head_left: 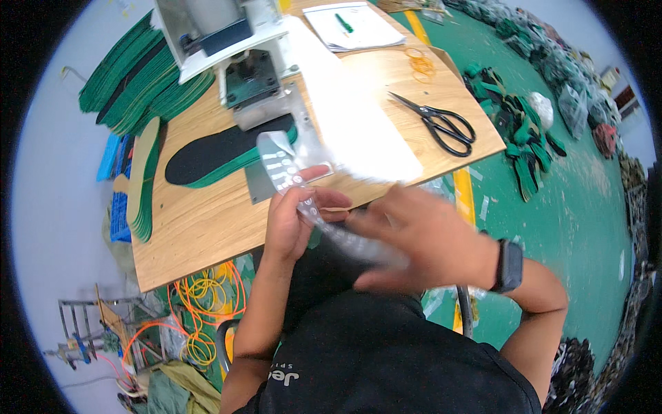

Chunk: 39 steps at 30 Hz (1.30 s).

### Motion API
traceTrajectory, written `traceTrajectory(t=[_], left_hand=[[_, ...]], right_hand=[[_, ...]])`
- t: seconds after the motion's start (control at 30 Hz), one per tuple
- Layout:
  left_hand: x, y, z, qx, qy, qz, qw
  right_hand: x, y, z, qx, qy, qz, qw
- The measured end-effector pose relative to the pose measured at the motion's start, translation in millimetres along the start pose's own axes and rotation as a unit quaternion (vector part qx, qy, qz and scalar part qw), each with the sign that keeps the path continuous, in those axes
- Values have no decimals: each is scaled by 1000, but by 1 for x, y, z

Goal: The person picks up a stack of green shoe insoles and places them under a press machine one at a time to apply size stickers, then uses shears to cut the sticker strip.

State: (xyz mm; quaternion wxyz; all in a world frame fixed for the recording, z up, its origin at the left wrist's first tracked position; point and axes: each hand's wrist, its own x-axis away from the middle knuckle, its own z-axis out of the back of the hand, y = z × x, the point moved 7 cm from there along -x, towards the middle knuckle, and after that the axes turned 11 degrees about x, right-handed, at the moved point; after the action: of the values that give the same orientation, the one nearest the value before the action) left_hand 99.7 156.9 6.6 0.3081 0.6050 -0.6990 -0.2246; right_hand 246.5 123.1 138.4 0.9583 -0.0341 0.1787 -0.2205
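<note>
A clear plastic strip (279, 157) with white printed marks runs slantwise in front of my body, at the table's near edge. My left hand (288, 219) pinches it between thumb and fingers, its upper end standing above the hand. Close to the strip's lower end is my right hand (431, 241), a dark watch (509, 265) on its wrist. Motion smears those fingers, so whether they grip the strip cannot be told. Beyond my left hand, a small pile of black-topped green insoles (221, 153) lies with one end under the head of a press (255, 79).
Tall stacks of green insoles (141, 72) stand at the back left; tan-topped ones (143, 183) overhang the left edge. Black-handled scissors (441, 124), yellow rubber bands (420, 64) and a notepad (352, 31) with a green pen lie on the wooden table (200, 238). Orange hoses (207, 303) coil below.
</note>
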Motion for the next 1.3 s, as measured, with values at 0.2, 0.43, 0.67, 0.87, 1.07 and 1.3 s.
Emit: traceTrajectory(t=[0.2,0.43,0.67,0.87,1.07,1.3], left_hand=[[24,0,10,-25,-53,68,996],[46,15,30,-157,66,-53,984],[35,24,21,-90,18,-120,989],[29,28,12,-138,32,-140,980],[72,22,21,-116,31,-157,980],[83,5,41,-164,-22,-43,985]], right_hand=[[80,223,-25,198,41,-312,928],[73,245,-40,91,-57,-396,912],[74,115,-35,-462,259,-375,761],[44,2,-100,-696,136,-372,599],[16,-5,-119,-676,133,-385,614],[9,0,-129,-637,203,-363,649]])
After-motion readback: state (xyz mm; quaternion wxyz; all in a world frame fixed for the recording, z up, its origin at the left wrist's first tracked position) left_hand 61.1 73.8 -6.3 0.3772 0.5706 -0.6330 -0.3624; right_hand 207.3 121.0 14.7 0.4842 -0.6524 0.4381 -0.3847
